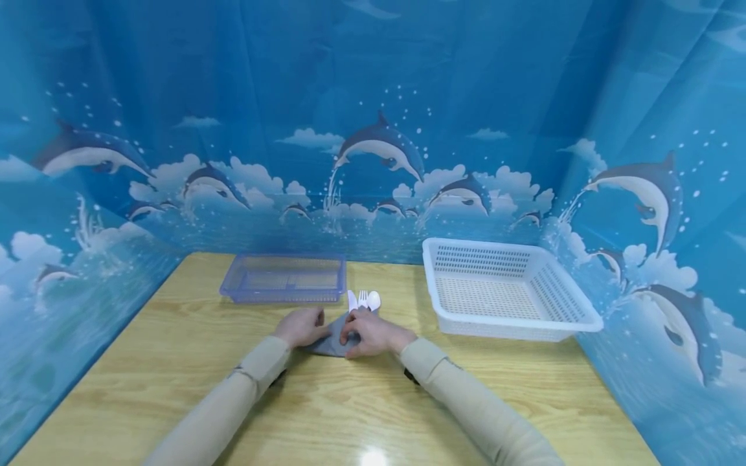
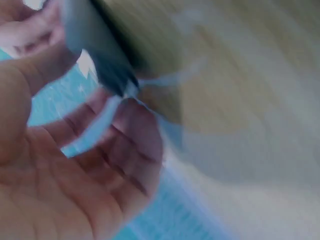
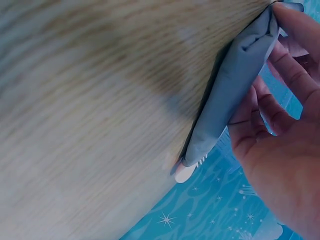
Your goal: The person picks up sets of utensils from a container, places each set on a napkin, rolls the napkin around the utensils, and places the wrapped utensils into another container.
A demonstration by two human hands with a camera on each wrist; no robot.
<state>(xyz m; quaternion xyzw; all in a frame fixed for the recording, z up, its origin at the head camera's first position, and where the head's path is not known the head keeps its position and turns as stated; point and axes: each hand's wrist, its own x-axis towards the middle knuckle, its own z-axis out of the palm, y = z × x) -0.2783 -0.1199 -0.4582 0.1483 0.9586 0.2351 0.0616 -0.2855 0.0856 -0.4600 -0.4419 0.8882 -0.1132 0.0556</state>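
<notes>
A grey cloth napkin lies rolled at the middle of the table. The heads of a white knife, a fork and a spoon stick out of its far end. My left hand holds the near left part of the roll with curled fingers. A pale blue ribbon at the cloth's tip crosses these fingers in the left wrist view, which is blurred. On the other side, my right hand grips the rolled cloth between thumb and fingers. The utensils' handles are hidden.
Behind the left hand stands a purple translucent basket. A white perforated plastic basket is at the right rear. The wooden table is enclosed by a blue dolphin-print curtain.
</notes>
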